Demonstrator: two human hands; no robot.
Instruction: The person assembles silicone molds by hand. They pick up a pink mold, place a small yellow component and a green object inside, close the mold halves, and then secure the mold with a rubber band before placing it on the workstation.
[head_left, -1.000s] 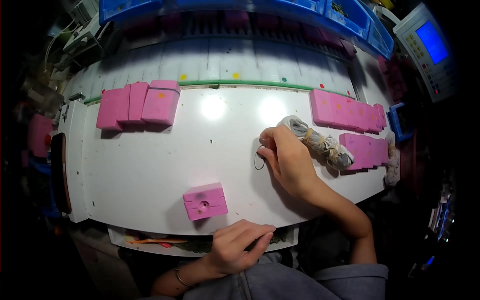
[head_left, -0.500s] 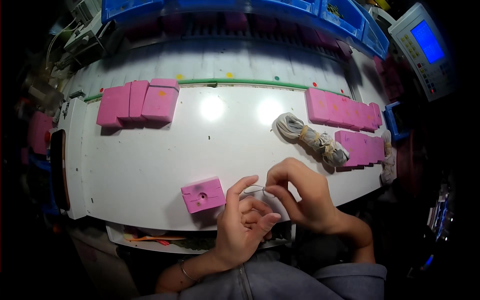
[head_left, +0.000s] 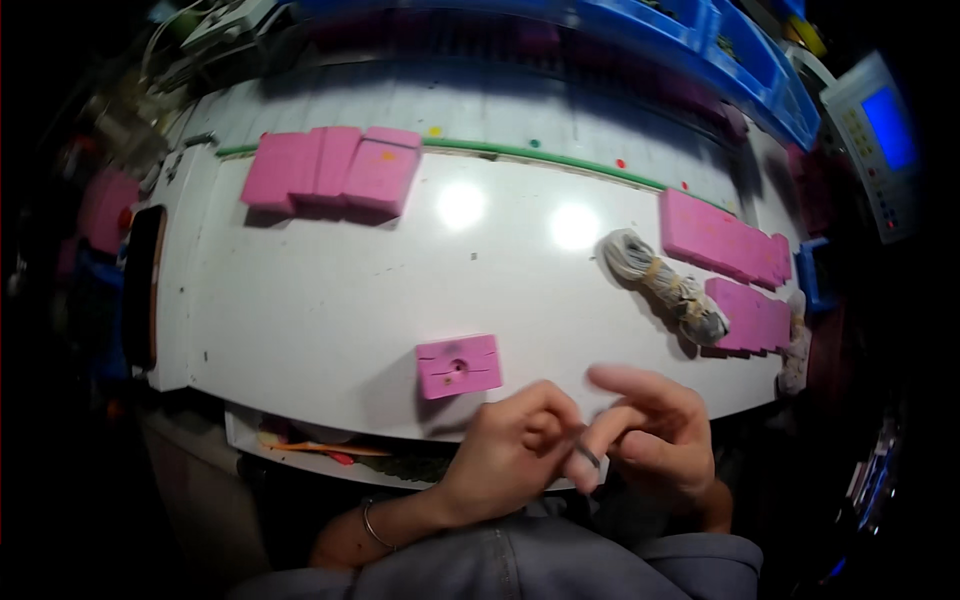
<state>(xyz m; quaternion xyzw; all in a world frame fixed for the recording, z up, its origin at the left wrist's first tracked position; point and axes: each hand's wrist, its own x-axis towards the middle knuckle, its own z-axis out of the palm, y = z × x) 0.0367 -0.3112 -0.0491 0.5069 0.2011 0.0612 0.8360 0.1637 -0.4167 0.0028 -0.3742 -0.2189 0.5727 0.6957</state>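
Observation:
A thin dark elastic band loops round a finger of my right hand, near its tip. The fingers of that hand are bent and spread apart. My left hand is closed, its curled fingertips meeting the banded finger; whatever lies between them is hidden. Just beyond my left hand, a pink block rests on the white table. Its facing side has a round hollow with a dark hole and thin slits running across. Neither hand touches the block.
Several pink blocks stand at the far left. More pink blocks line the right side, beside a bundle of grey-white cords. Blue bins and a device with a blue screen are behind. An open drawer is below the table.
The dark band was stretched between my hands and now circles a right finger. My left fingers have curled in, and my right fingers have opened out. The whole view has shifted and tilted.

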